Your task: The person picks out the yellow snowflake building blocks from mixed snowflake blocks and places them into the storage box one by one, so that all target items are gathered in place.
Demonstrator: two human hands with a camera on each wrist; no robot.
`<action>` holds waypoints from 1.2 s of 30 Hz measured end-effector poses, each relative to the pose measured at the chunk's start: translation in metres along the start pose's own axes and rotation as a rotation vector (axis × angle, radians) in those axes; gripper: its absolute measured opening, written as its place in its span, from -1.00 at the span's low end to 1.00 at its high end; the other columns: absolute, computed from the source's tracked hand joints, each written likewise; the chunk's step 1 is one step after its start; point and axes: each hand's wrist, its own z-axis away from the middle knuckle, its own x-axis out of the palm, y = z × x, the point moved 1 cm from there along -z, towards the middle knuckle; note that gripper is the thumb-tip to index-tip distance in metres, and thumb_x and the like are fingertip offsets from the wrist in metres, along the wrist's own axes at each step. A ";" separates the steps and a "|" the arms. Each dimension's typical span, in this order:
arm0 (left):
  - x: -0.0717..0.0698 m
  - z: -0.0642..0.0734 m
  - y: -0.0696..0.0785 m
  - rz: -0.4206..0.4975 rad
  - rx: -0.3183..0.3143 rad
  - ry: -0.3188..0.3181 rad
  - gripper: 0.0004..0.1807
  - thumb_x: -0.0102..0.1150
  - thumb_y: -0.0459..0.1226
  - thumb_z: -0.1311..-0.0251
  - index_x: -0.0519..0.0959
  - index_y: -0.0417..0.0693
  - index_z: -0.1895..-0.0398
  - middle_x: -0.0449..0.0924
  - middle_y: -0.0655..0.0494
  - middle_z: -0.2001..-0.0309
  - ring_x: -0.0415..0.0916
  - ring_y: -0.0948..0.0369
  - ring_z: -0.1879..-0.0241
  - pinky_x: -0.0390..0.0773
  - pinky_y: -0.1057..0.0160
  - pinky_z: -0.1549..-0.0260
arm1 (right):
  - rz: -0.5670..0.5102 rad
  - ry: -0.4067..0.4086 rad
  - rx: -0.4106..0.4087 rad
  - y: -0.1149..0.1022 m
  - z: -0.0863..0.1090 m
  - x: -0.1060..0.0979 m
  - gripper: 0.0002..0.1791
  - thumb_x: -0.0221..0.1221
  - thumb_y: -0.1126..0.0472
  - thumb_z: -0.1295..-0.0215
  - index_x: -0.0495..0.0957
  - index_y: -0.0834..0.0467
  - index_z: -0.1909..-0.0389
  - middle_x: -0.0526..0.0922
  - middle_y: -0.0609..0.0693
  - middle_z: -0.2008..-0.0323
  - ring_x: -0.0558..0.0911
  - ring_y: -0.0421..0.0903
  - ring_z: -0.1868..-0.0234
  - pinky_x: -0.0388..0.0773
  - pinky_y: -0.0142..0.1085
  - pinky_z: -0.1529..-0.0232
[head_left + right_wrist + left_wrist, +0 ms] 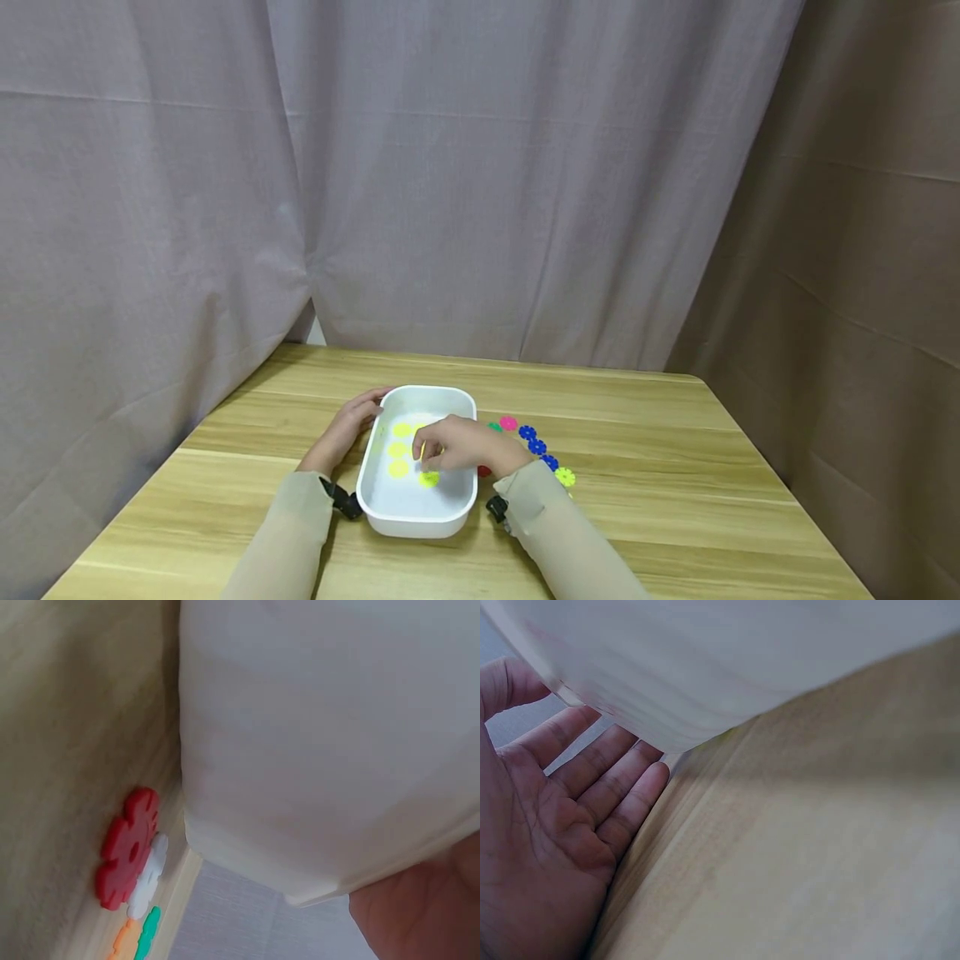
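A white rectangular tray (pixel 417 529) sits on the table with several yellow snowflake-shaped discs (pixel 398 469) lying flat inside. My left hand (pixel 351 429) holds the tray's left side, thumb at the rim and fingers along the outer wall; the left wrist view shows the palm (pixel 547 825) turned to the tray. Over the tray's inside is my right hand (pixel 461 443), fingers bent downward just above one yellow disc (pixel 429 480). A yellow sliver shows between its thumb and fingers; whether it is pinched or lies behind them, I cannot tell. The right wrist view hides the fingertips behind the tray wall (pixel 315 750).
Right of the tray, more snowflake discs lie on the wooden table (pixel 675 500): a pink one (pixel 508 423), several blue ones (pixel 537 447), a yellow-green one (pixel 565 477), a red one (pixel 126 851), a white one (pixel 148 877) and a green one (pixel 148 934). Grey curtains (pixel 480 183) hang behind.
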 end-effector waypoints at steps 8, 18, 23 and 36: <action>0.000 0.001 0.002 0.003 0.003 -0.004 -0.45 -0.04 -0.32 -0.29 0.46 -0.12 -0.38 0.39 -0.05 -0.40 0.36 -0.03 -0.34 0.26 0.01 -0.34 | -0.012 -0.002 -0.023 0.001 0.001 0.000 -0.93 0.25 0.12 -0.33 0.71 -0.04 0.26 0.70 -0.41 0.44 0.62 -0.43 0.31 0.52 -0.45 0.25; 0.000 0.000 0.001 -0.010 -0.012 0.003 -0.43 -0.03 -0.29 -0.28 0.45 -0.08 -0.39 0.39 -0.03 -0.41 0.38 0.03 -0.33 0.33 0.14 -0.30 | 0.047 0.044 -0.036 0.001 0.001 -0.002 -0.90 0.22 0.12 -0.36 0.71 -0.05 0.24 0.71 -0.34 0.36 0.62 -0.41 0.28 0.54 -0.45 0.22; 0.000 0.000 0.002 -0.008 -0.019 0.002 -0.42 -0.03 -0.29 -0.26 0.46 -0.06 -0.39 0.39 -0.01 -0.41 0.37 0.04 -0.34 0.31 0.12 -0.31 | 0.047 0.039 -0.033 0.001 0.000 -0.002 -0.92 0.21 0.14 -0.38 0.68 -0.06 0.22 0.72 -0.31 0.32 0.62 -0.42 0.25 0.53 -0.44 0.14; 0.001 0.000 0.002 0.009 -0.022 0.007 -0.45 -0.06 -0.30 -0.30 0.47 -0.05 -0.38 0.42 0.02 -0.39 0.36 0.04 -0.35 0.25 0.03 -0.35 | 0.042 0.045 -0.049 0.001 0.001 -0.002 -0.92 0.21 0.15 -0.38 0.68 -0.03 0.21 0.70 -0.31 0.34 0.60 -0.42 0.28 0.52 -0.46 0.17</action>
